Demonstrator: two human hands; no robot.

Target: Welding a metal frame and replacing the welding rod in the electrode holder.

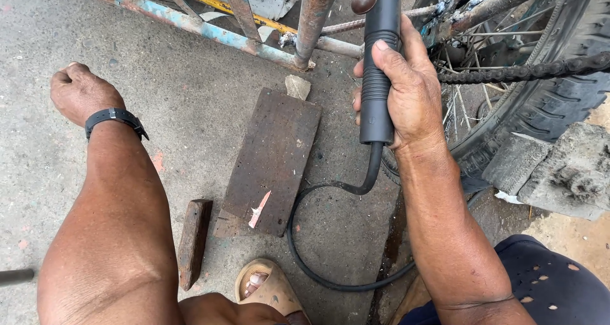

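My right hand (410,87) grips a black ribbed tool handle (378,77), held upright beside a rusty metal frame (314,20). A black cable (318,261) runs from the handle's lower end and loops over the ground toward my leg. My left hand (79,93) is a closed fist resting knuckles-down on the concrete at the left, holding nothing; a black band sits on that wrist (114,116). The tool's top end is hidden at the frame's upper edge.
A dark wooden board (270,163) and a narrow wood strip (194,239) lie on the concrete between my arms. A wheel with tyre (546,102), spokes and chain (521,74) stands at the right, a lump of concrete (565,169) beside it. My sandalled foot (267,290) is at the bottom.
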